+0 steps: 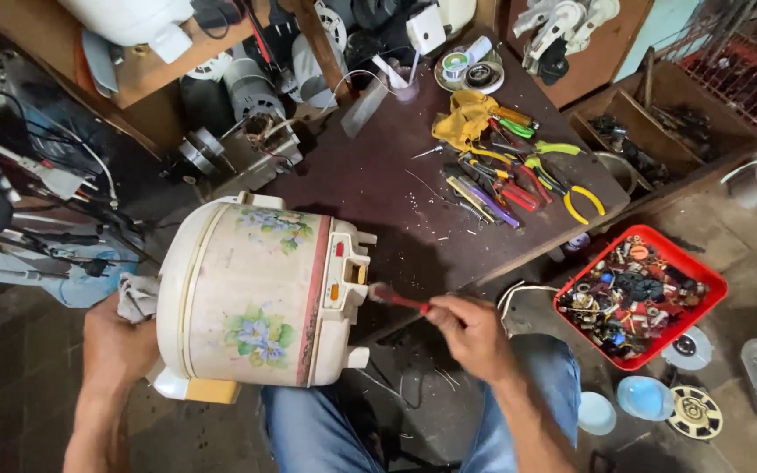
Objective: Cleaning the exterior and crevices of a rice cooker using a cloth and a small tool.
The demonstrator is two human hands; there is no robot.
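Two hands: left hand (116,346) steadies one cooker (256,289), right hand (470,333) one brush (396,300).

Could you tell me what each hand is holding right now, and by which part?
The right hand grips a red-handled brush by its handle end. The left hand steadies the cooker at its lid end, with a cloth there.

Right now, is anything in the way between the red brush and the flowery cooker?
Nothing visible is. The right hand holds the red brush, whose tip already reaches the base end of the flowery cooker. The left hand steadies the cooker from the other side with a cloth.
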